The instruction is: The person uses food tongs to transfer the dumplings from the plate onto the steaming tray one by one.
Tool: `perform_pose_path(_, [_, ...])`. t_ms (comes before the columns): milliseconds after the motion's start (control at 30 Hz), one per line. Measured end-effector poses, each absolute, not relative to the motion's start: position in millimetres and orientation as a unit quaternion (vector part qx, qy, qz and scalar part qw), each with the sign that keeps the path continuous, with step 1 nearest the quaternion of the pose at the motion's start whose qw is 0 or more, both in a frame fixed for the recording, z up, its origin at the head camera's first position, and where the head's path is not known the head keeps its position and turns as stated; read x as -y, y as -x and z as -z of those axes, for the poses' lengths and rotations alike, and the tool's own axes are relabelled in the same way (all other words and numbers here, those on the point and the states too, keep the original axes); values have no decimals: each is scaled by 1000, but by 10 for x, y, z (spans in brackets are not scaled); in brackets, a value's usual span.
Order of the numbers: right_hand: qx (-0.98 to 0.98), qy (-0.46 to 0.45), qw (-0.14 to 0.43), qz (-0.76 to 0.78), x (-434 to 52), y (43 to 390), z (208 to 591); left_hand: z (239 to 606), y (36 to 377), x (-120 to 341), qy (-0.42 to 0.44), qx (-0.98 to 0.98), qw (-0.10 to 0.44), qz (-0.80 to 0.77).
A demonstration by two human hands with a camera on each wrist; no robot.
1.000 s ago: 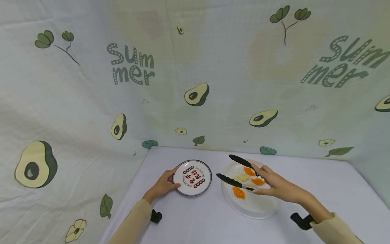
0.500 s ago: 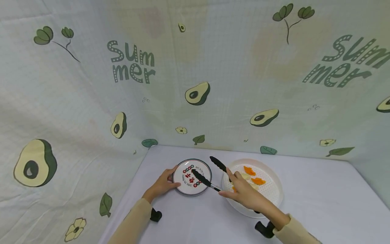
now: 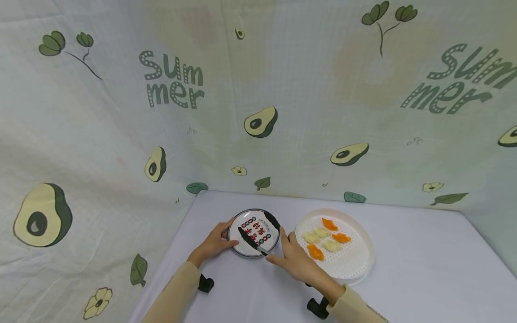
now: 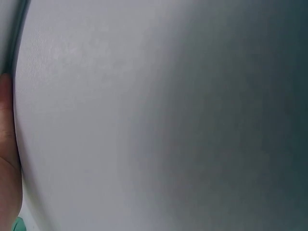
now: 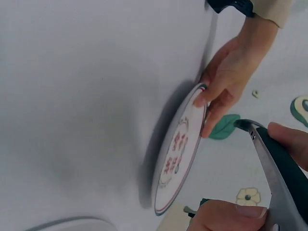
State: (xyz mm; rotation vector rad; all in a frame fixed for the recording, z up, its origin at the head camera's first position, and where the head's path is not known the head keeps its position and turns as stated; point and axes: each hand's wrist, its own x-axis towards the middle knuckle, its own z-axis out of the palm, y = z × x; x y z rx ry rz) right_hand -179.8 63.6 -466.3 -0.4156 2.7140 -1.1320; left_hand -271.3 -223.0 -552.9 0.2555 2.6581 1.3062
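In the head view my left hand (image 3: 221,240) grips the left rim of a small round plate (image 3: 258,223) with red and green printing. My right hand (image 3: 284,255) holds black tongs (image 3: 249,238), whose arms are spread over the plate with nothing between them. The right wrist view shows the plate (image 5: 180,154), the left hand (image 5: 226,82) on its rim, and the tongs (image 5: 279,178) between my thumb and finger. To the right lies a white perforated tray (image 3: 359,269) with orange pieces (image 3: 316,252) and pale yellow pieces (image 3: 322,232). The left wrist view shows only white tabletop and my hand's edge (image 4: 7,144).
The white table (image 3: 412,269) is walled at the back and left by an avocado-print cloth (image 3: 258,121). Black camera mounts sit on my left wrist (image 3: 206,283) and right wrist (image 3: 317,308).
My right hand has carried the tongs leftward from above the tray to above the small plate. The left hand has stayed on the plate's rim.
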Motion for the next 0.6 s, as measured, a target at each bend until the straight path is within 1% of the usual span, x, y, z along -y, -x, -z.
perform_pose_path(233, [-909,136,79,386,-434,1815,4891,5563,2718,2252,-86,-889,83,-441])
perform_pose_path(433, [-909,115,72,393,-390,1865,4977,5559,2746,2243,-95,-890,73,-440])
perform_pose_path(600, [-906,107,72,403,-373,1900,5053,5559,2761,2240,-94,-892,74,-436])
